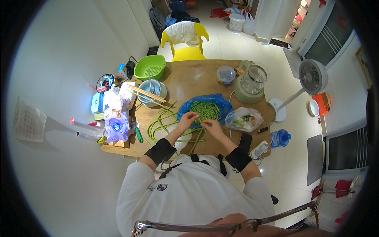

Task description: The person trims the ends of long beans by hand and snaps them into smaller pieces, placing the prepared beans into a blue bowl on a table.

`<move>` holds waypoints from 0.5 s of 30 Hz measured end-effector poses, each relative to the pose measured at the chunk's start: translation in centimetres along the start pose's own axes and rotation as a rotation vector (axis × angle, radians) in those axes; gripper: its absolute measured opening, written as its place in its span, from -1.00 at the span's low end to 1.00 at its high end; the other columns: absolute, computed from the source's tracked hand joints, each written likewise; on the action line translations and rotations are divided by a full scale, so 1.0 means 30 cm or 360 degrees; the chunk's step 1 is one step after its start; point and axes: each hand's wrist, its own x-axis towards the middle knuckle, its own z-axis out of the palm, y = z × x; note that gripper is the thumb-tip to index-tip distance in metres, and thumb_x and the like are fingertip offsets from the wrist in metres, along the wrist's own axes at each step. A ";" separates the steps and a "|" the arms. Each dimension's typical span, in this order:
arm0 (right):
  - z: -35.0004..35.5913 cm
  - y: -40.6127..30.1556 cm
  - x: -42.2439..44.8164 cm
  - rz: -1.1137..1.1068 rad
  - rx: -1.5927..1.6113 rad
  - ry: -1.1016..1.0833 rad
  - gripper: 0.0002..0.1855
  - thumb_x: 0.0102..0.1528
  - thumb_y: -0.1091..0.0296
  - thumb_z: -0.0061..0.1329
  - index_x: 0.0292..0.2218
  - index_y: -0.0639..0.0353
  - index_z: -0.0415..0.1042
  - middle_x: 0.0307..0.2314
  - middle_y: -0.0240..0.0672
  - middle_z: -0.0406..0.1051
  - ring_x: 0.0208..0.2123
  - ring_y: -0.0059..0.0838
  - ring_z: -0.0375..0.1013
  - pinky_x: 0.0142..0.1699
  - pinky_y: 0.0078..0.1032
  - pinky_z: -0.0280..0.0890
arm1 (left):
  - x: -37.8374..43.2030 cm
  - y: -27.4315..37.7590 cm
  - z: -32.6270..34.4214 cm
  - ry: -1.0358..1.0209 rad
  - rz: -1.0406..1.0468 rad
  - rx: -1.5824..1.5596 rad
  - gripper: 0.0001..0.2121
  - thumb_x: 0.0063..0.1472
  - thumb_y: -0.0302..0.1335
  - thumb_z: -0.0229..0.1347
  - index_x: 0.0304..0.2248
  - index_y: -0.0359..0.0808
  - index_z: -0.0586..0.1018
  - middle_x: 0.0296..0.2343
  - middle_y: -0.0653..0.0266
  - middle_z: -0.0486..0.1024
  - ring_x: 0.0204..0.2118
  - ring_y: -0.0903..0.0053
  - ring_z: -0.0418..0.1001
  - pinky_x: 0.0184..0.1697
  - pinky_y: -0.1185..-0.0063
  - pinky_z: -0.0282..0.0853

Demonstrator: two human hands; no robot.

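Both my hands meet at the near edge of a blue plastic bag (227, 107) that lies spread on the wooden table (195, 77) and holds a heap of short green bean pieces (205, 110). My left hand (188, 120) pinches at the bag's near left side; whether a piece is between its fingers is too small to tell. My right hand (212, 126) grips a green long bean, whose stalk hangs towards me. Uncut long beans (151, 129) lie in loose loops left of my hands. A clear plastic bag (256, 118) with greens and scraps sits to the right.
Behind on the left stand a green basket (145, 65), a pot (161, 91) with chopsticks (146, 93) across it, and a green-handled peeler (138, 134). A glass jug blender (251, 89), round tub (226, 74), black phone (245, 142) and power strip (259, 149) are on the right.
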 end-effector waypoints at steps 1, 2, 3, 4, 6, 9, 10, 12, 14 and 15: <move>0.000 -0.002 -0.003 0.0013 -0.0078 0.0066 -0.73 -0.07 0.25 -0.04 -0.36 0.26 0.41 -0.41 -0.26 0.39 -0.35 -0.36 0.36 -0.26 -0.50 0.22 | 0.001 -0.011 -0.006 0.0003 -0.0002 0.0001 -0.88 0.08 -0.46 -0.02 -0.44 -0.37 0.42 -0.52 0.39 0.39 -0.44 0.70 0.30 -0.36 0.69 0.22; 0.001 -0.006 -0.006 0.0025 -0.0157 0.0130 -0.76 -0.07 0.27 -0.05 -0.39 0.25 0.43 -0.42 -0.26 0.39 -0.36 -0.36 0.36 -0.28 -0.50 0.22 | 0.003 -0.025 -0.013 0.0014 0.0098 0.0098 -0.87 0.05 -0.46 0.00 -0.44 -0.36 0.43 -0.53 0.34 0.41 -0.46 0.65 0.33 -0.38 0.67 0.24; -0.006 -0.004 -0.009 0.0030 -0.0155 0.0135 -0.76 -0.07 0.27 -0.05 -0.39 0.25 0.43 -0.42 -0.26 0.39 -0.36 -0.36 0.36 -0.28 -0.50 0.22 | 0.002 -0.007 -0.010 0.0013 0.0199 0.0195 -0.87 0.03 -0.45 0.02 -0.45 -0.35 0.45 -0.54 0.30 0.43 -0.48 0.61 0.37 -0.39 0.66 0.26; -0.013 -0.002 -0.012 0.0003 -0.0172 0.0123 -0.76 -0.07 0.27 -0.04 -0.39 0.24 0.43 -0.42 -0.25 0.39 -0.36 -0.35 0.36 -0.29 -0.50 0.23 | -0.007 0.010 -0.005 0.0007 0.0196 0.0195 -0.87 0.03 -0.45 0.02 -0.45 -0.35 0.45 -0.54 0.30 0.43 -0.48 0.61 0.37 -0.39 0.66 0.26; -0.020 -0.005 -0.017 -0.0026 -0.0188 0.0109 -0.77 -0.08 0.27 -0.04 -0.39 0.23 0.43 -0.42 -0.25 0.39 -0.37 -0.33 0.36 -0.30 -0.50 0.23 | -0.038 0.064 0.001 -0.0009 0.0373 0.0821 -0.87 -0.04 -0.47 0.04 -0.44 -0.31 0.46 -0.55 0.24 0.42 -0.49 0.45 0.39 -0.40 0.58 0.28; -0.020 -0.013 -0.020 -0.0023 -0.0312 0.0102 -0.79 -0.09 0.26 -0.05 -0.43 0.19 0.44 -0.49 -0.28 0.38 -0.38 -0.33 0.35 -0.26 -0.49 0.21 | -0.047 0.113 -0.009 -0.0189 0.0720 0.1309 -0.84 -0.11 -0.46 0.06 -0.44 -0.27 0.47 -0.56 0.23 0.40 -0.46 0.35 0.37 -0.35 0.51 0.27; -0.017 -0.013 -0.019 -0.0121 -0.0464 0.0149 -0.81 -0.10 0.25 -0.05 -0.46 0.17 0.45 -0.53 -0.30 0.37 -0.39 -0.33 0.33 -0.22 -0.46 0.18 | -0.057 0.126 -0.008 -0.0185 0.0718 0.1309 -0.84 -0.11 -0.46 0.06 -0.44 -0.27 0.47 -0.56 0.23 0.40 -0.46 0.35 0.37 -0.35 0.51 0.27; -0.010 -0.008 -0.016 -0.0221 -0.0614 0.0195 -0.82 -0.10 0.25 -0.05 -0.49 0.15 0.45 -0.56 -0.33 0.37 -0.41 -0.33 0.32 -0.18 -0.44 0.16 | -0.071 0.143 -0.002 -0.0167 0.1018 0.1582 -0.86 -0.13 -0.48 0.07 -0.47 -0.27 0.47 -0.55 0.24 0.38 -0.40 0.35 0.34 -0.27 0.47 0.22; 0.000 0.007 -0.008 -0.0428 -0.0686 0.0342 -0.83 -0.14 0.29 -0.02 -0.55 0.20 0.44 -0.60 -0.30 0.36 -0.48 -0.29 0.31 -0.28 -0.40 0.16 | -0.073 0.139 0.008 -0.0155 0.1044 0.1639 -0.86 -0.14 -0.47 0.07 -0.48 -0.26 0.47 -0.56 0.25 0.37 -0.39 0.35 0.33 -0.25 0.48 0.21; 0.003 0.010 -0.005 -0.0430 -0.0685 0.0340 -0.83 -0.14 0.29 -0.02 -0.55 0.20 0.44 -0.60 -0.30 0.36 -0.48 -0.29 0.31 -0.28 -0.40 0.16 | -0.073 0.136 0.013 -0.0144 0.1068 0.1695 -0.86 -0.14 -0.47 0.07 -0.49 -0.26 0.47 -0.57 0.25 0.37 -0.38 0.36 0.32 -0.22 0.48 0.19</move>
